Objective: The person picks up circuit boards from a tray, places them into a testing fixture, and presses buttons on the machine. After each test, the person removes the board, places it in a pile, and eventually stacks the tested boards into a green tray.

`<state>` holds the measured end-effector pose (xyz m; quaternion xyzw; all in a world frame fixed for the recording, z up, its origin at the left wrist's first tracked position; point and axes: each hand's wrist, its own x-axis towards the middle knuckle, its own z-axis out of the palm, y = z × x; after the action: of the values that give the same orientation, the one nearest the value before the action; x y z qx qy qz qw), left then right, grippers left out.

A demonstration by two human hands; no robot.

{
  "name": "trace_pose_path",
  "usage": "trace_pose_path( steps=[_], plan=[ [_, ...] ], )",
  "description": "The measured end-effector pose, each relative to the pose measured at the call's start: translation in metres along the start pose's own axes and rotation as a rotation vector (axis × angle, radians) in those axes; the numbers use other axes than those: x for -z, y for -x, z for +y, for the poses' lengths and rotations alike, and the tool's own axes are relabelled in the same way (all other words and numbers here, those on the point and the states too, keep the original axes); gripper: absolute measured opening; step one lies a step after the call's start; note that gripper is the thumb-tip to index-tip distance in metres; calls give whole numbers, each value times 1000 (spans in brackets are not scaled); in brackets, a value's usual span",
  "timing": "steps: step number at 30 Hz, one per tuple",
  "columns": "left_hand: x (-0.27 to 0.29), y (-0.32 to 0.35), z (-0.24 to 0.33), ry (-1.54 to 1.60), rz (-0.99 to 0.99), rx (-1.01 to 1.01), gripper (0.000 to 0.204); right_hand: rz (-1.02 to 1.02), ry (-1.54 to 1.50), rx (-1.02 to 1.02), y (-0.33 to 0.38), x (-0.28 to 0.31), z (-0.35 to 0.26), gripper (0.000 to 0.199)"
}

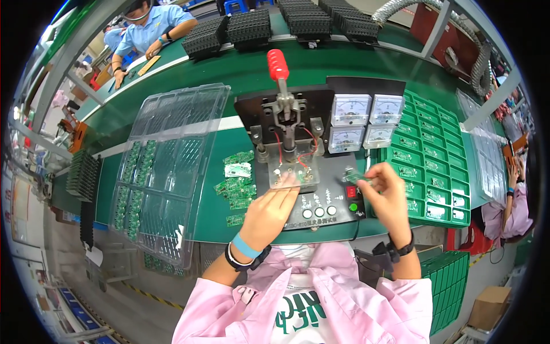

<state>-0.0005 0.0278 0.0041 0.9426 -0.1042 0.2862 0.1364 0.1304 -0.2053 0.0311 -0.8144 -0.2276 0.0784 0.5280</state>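
Note:
In front of me stands a black test fixture point(344, 192) with a toggle clamp whose red handle point(278, 64) points up. My left hand point(269, 211) is at the fixture's clear pressing plate point(285, 176), fingers stretched forward; the fingertips are partly hidden at its front edge. Pinched between the thumb and fingers of my right hand point(388, 188) is a small green circuit board point(352, 175), held above the fixture near the red switch point(351, 191). Several loose circuit boards point(238, 183) lie in a pile left of the fixture.
Four panel meters point(350, 110) stand behind the fixture. To the right, a green compartment tray point(421, 219) holds several boards. Clear plastic trays point(200, 114), with boards in the nearer part, lie left. Black racks point(249, 28) line the far side, where a co-worker point(150, 28) sits.

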Motion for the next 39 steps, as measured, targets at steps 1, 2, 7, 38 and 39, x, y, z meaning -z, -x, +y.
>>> trace_pose_path(
  steps=[1,2,7,38,39],
  plan=[
    [2,0,-1,30,-37,2,33,8,-1,-7,2,10,7,21],
    [3,-2,-1,66,-72,1,34,113,-45,42,5,25,14,19],
    [2,-2,9,103,-137,85,42,397,-128,25,9,99,57,11],
    [44,-58,20,35,322,-373,57,414,706,129,37,134,96,31],
    [35,-42,16,120,350,-301,55,416,698,130,42,121,86,31]
  ],
)
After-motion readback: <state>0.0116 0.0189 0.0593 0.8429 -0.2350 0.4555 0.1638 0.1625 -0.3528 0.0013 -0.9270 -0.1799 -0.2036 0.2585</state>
